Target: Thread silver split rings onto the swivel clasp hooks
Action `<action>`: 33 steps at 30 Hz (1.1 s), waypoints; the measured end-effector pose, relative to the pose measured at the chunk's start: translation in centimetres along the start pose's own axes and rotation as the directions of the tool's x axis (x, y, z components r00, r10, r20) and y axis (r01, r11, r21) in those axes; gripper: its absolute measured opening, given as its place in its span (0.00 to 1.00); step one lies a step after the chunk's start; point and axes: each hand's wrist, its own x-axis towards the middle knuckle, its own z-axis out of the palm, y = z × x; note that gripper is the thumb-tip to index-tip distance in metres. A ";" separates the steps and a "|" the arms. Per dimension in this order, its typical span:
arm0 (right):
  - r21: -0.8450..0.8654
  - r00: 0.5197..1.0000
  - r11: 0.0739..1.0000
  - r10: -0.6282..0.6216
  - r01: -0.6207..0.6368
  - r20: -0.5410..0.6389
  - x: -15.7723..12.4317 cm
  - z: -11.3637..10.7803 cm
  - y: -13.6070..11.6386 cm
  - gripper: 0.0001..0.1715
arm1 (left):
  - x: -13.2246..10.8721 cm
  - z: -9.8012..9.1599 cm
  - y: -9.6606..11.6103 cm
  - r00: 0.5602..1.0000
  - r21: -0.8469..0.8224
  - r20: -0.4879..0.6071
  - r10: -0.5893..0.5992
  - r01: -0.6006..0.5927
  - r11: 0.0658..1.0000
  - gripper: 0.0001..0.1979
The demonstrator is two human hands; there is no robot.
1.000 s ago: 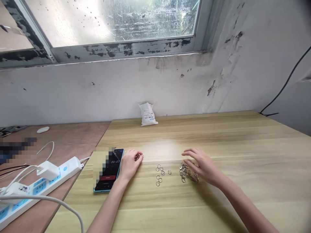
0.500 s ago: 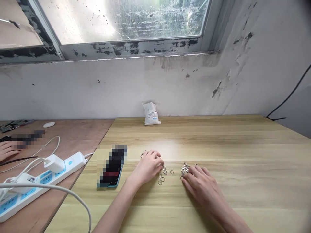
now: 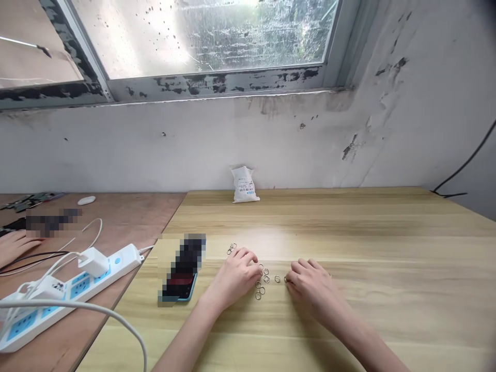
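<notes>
My left hand (image 3: 241, 276) rests on the table with its fingers curled downward. Its fingertips are at the edge of several small metal rings (image 3: 266, 279); whatever lies under them is hidden. A few more small metal pieces (image 3: 231, 249) lie just behind this hand. Across from it, my right hand (image 3: 313, 281) has bent fingers, with thumb and forefinger close together at a metal ring (image 3: 285, 279) that shows at their tips. One loose ring (image 3: 277, 279) lies between the hands. My right hand covers the pile of metal clasps seen earlier.
A phone (image 3: 186, 288), partly pixelated, lies left of my left arm. A white packet (image 3: 245, 185) stands against the wall. On the brown table at left are a power strip (image 3: 129, 254) with plugs and cables, and another person's hand (image 3: 17, 245).
My right hand has shifted left over the clasp pile, which it now hides, and a ring shows at its fingertips. My left hand stays by the rings. The view has tilted slightly.
</notes>
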 end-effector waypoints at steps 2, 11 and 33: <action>-0.039 1.000 0.999 -0.020 0.020 0.013 0.9 0.2 0.0 0.14 | -0.3 0.2 0.0 0.999 0.005 -0.019 0.029 -0.029 1.000 0.06; 0.181 0.991 0.979 0.111 -0.097 -0.069 2.5 0.4 0.1 0.10 | -0.2 1.5 0.0 0.998 0.048 -0.030 0.058 -0.057 0.997 0.07; 0.746 0.952 0.639 0.307 -0.190 -0.020 2.1 0.3 -0.4 0.08 | -0.3 0.8 0.5 0.960 -0.255 0.106 -0.261 0.280 0.926 0.01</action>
